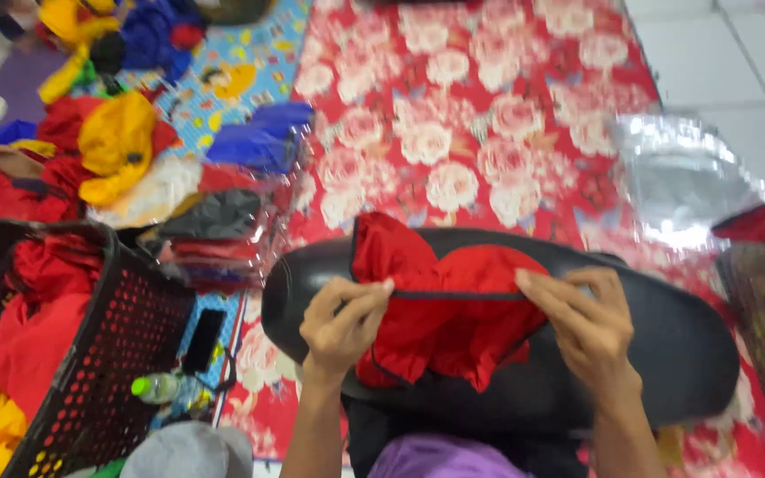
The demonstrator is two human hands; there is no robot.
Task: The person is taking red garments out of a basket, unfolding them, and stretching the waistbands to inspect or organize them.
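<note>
A red cloth piece (440, 310) with dark piping lies over a long black padded cushion (666, 327) in front of me. My left hand (340, 324) pinches the cloth's piped edge at its left side. Over on the right, my right hand (588, 323) grips the same edge, fingers curled over it. The edge is stretched straight between both hands. The lower part of the cloth hangs bunched on the cushion.
A black perforated basket (126, 345) with red and yellow cloth stands at the left. Beside it lie a dark phone (203, 340), a small green-capped bottle (157, 387) and stacked bagged garments (219, 235). Clear plastic bags (679, 177) lie on the red floral mat (462, 115).
</note>
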